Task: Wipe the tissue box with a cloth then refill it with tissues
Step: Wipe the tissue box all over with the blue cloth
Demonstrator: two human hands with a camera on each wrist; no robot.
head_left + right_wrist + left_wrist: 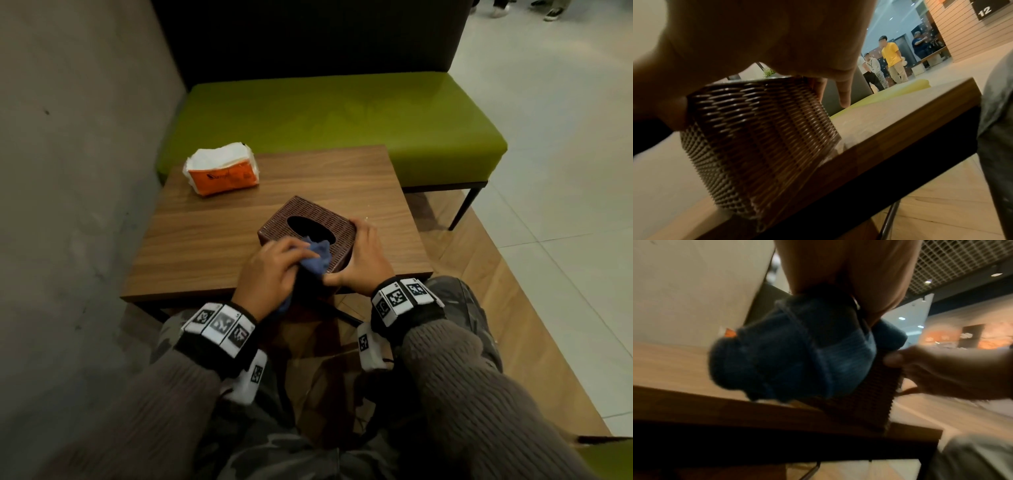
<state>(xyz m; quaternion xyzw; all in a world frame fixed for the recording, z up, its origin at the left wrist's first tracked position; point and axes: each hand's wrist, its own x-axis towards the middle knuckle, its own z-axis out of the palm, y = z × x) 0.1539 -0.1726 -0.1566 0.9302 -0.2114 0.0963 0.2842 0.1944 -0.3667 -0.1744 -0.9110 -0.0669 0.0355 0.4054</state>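
Green bench (pixel 342 113) beyond the far edge, wooden tabletop (pixel 212 240) bare at left, woven tissue box (pixel 274 222) at its near edge, orange tissue pack (pixel 222 174) far-left, left hand (pixel 267 270) grip bunched round blue cloth (pixel 318 260) on the box, right hand (pixel 363 260) grip clasping the box's right corner.

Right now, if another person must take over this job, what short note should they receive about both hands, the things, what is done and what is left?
Left hand: grips the blue cloth, pressed against the top and near side of the tissue box.
Right hand: holds the box's right near corner to steady it.
Things: the box sits at the near edge of the table; its opening looks dark, with no tissues showing. The orange tissue pack lies at the table's far left corner, apart from the box.
Done: wiping is under way.
Left: finish wiping, put the cloth down, refill the box from the pack.
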